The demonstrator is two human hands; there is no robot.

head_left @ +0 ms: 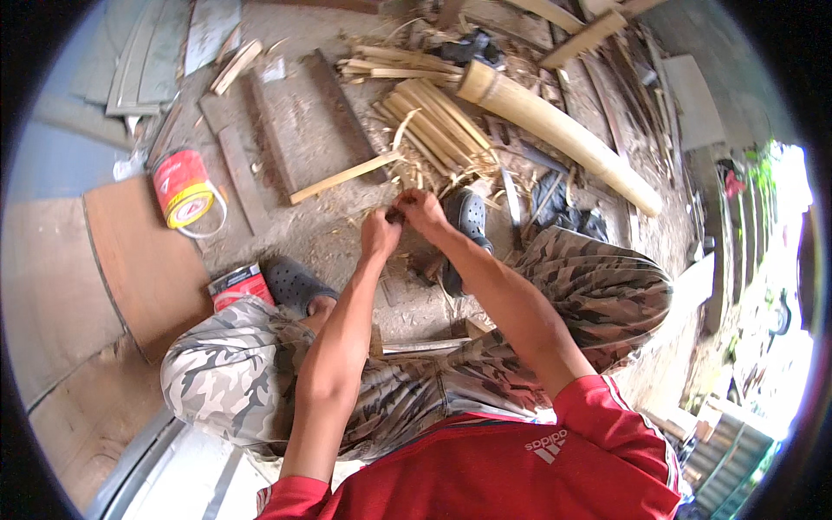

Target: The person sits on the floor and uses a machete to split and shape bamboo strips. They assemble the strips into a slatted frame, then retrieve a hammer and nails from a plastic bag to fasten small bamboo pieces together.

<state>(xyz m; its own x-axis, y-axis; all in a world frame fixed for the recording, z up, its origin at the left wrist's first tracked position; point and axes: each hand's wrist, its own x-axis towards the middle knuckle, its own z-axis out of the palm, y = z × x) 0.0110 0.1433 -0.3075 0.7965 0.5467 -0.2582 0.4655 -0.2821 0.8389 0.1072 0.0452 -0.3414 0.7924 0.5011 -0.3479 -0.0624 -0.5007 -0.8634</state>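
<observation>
In front of me, between my feet, my two hands meet with fingers bent together. My left hand (381, 232) is closed, its fingertips against those of my right hand (423, 212), which is closed as well. Something small and dark may be between them; I cannot make out what. Just beyond lies a split bamboo strip (345, 178) with a thin curled shaving (404, 127) by its far end. Farther off is a pile of split bamboo strips (433, 121). A long, pale, blade-like piece (511, 201) lies right of my hands.
A thick bamboo pole (563, 139) lies across the far right. At left a red and yellow pail (185, 189) lies tipped over, near a brown board (143, 260). A red package (240, 286) sits beside my left clog (297, 284); my right clog (469, 217) is close to my right hand.
</observation>
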